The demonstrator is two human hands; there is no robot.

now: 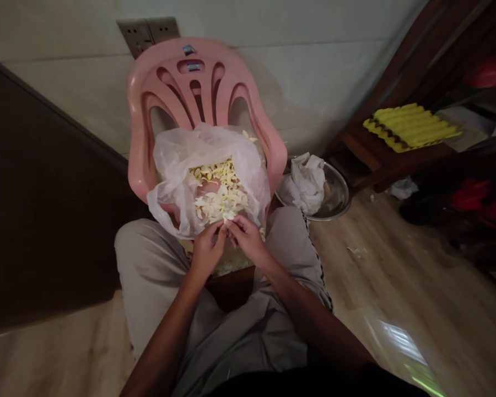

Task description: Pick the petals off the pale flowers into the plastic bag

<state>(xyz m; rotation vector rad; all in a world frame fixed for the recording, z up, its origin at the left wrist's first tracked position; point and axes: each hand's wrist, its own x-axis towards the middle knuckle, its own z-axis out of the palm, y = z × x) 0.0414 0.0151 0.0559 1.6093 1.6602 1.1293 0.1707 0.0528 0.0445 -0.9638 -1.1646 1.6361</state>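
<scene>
The left hand (pixel 206 251) and right hand (pixel 248 240) pinch narrowly, fingertips together on something too small to tell, right at the lip of the plastic bag (pixel 169 182), where working close keeps the pale yellow pieces (pixel 219 193) just ahead over the bag.

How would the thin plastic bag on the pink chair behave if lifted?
The thin plastic bag looks very floppy, since it creases and slumps over the pink chair. It is probably light, and the pale yellow pieces inside could shift or spill through its wide opening.
</scene>
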